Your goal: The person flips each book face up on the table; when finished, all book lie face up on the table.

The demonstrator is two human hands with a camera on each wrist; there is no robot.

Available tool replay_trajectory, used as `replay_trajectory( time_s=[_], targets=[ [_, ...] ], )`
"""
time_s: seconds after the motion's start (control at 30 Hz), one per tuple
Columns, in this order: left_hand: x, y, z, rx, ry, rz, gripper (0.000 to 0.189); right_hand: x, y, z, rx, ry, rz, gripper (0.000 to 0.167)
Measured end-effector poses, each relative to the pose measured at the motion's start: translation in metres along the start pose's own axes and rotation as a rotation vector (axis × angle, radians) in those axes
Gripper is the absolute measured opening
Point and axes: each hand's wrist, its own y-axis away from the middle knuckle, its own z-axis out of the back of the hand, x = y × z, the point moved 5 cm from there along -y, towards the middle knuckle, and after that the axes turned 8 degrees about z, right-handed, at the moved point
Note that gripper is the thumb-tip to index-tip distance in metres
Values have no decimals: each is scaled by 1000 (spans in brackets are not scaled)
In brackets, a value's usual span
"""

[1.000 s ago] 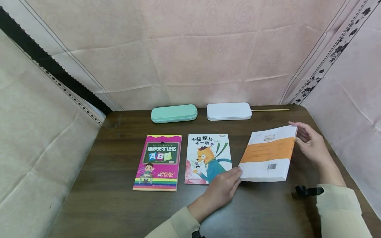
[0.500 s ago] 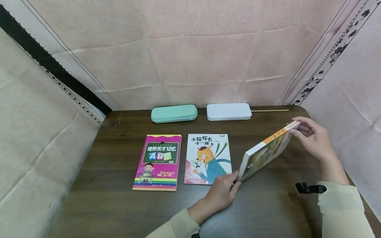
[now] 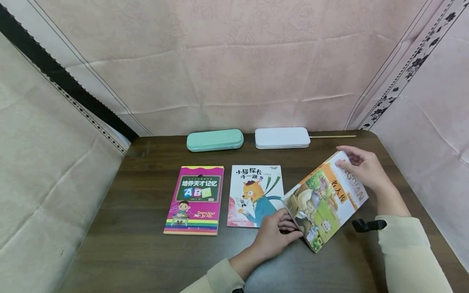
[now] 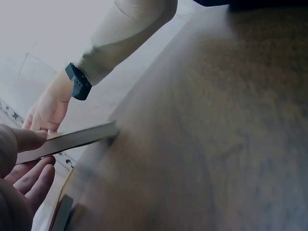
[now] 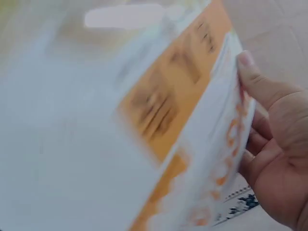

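Observation:
Both hands hold a thick orange-and-white book [image 3: 326, 199] tilted above the dark wooden table [image 3: 146, 252], its illustrated front cover facing up. My left hand [image 3: 282, 230] grips its lower left corner. My right hand [image 3: 357, 167] pinches its far right edge, thumb on the cover. In the left wrist view the book's edge [image 4: 67, 142] shows thin between my left fingers [image 4: 29, 178] and the right hand [image 4: 48, 108]. The right wrist view shows the book's blurred back cover [image 5: 159, 120] held by my right fingers [image 5: 269, 139].
Two books lie flat left of the held one: a cat picture book [image 3: 255, 194] and a pink ABC book [image 3: 195, 199]. At the back stand a mint pencil case [image 3: 214, 140] and a white case [image 3: 282, 137], with a thin stick [image 3: 332, 136] beside it. Fabric walls enclose the table.
The book has been turned over: its back cover with barcode faced up, then it stood on edge, and now its illustrated front faces up. Both hands kept hold throughout.

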Motion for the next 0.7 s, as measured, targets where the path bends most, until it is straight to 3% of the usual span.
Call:
replay_trajectory(
  time_s=[0.13, 0.23, 0.33, 0.4, 0.5, 0.7],
  targets=[
    [9, -1, 11, -108, 98, 85, 45, -9, -9, -21, 79, 37, -4, 51],
    [10, -4, 23, -232, 115, 64, 58, -17, -15, -37, 131, 72, -8, 55],
    [6, -6, 35, -346, 14, -2, 53, -26, -18, -50, 206, 90, -41, 60],
    [3, -7, 41, -385, -95, -43, 42, -29, -18, -59, 262, 96, -69, 62],
    [0, -8, 46, -374, -241, -58, 36, -30, -16, -66, 324, 110, -108, 63],
    [-1, -17, 51, -242, -351, -50, 39, -27, 2, -57, 324, 200, -144, 64]
  ],
)
